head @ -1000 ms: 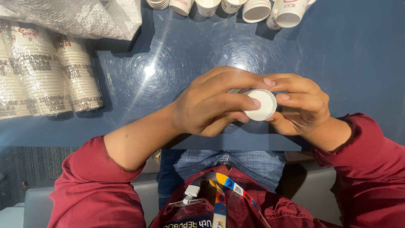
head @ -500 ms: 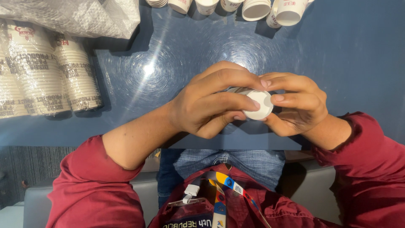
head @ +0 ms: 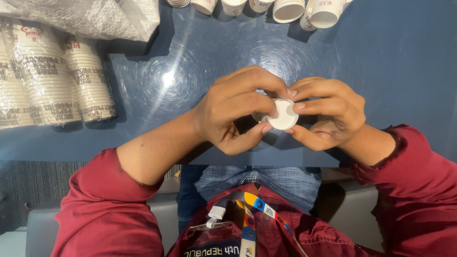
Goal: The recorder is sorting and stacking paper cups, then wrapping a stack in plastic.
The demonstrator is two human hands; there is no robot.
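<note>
A small white paper cup [head: 283, 115] is held between both hands above the near edge of the blue table [head: 190, 71], its round base facing me. My left hand [head: 235, 109] wraps its fingers over the cup's left side with the thumb under it. My right hand [head: 326, 114] pinches the cup's right side with fingertips and thumb. Most of the cup's body is hidden behind my fingers.
Sleeves of stacked paper cups in clear plastic wrap [head: 52, 81] lie at the far left, with a crumpled plastic bag [head: 95, 16] above them. Several loose white cups [head: 288, 9] stand along the table's far edge. My lap and a lanyard [head: 250, 214] show below.
The cup has turned a little in my fingers and sits slightly lower; both hands have stayed in much the same place.
</note>
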